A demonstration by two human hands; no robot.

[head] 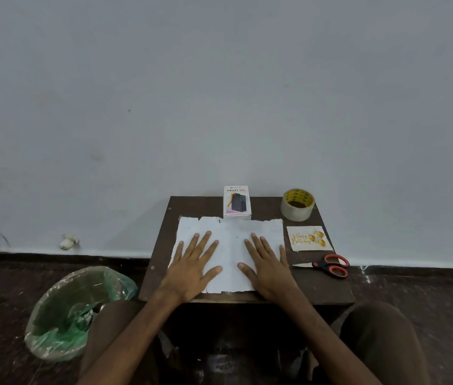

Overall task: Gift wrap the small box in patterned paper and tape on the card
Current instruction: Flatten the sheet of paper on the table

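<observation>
My left hand [192, 270] and right hand [268, 269] lie flat, fingers spread wide, on the white ragged-edged paper sheet [230, 254]. The small white printed cardboard box [237, 202] stands upright at the sheet's far edge. Right of the sheet lies the cream square birthday card [309, 238], with the clear tape roll [297, 204] beyond it and the orange-handled scissors [328, 265] nearer me.

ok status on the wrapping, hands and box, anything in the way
Both open: left hand and right hand flat on the paper. Unwrapped box upright past its far edge. To the right, off the paper: card, tape roll, scissors.
</observation>
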